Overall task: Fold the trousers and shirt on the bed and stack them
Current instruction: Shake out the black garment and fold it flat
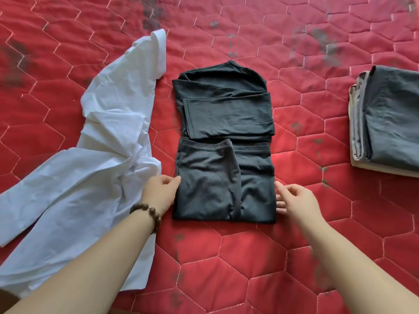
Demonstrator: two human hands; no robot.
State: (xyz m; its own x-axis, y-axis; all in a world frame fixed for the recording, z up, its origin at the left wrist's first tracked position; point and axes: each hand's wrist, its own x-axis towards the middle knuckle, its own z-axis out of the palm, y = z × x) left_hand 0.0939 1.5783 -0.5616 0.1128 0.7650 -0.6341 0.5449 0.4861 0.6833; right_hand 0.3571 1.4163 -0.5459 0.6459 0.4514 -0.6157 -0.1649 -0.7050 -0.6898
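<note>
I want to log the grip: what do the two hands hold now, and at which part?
The left hand pinches the left edge of the black garment, at its lower folded part. The right hand only touches its right edge with relaxed fingers; no clear hold shows.

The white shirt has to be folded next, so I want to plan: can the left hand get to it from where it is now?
Probably yes. The left hand is at the black garment's left edge, and the white shirt lies spread right beside that wrist, nothing between.

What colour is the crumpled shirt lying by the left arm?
White. The shirt shows clearly in the head view, spread unfolded on the red quilt.
</note>
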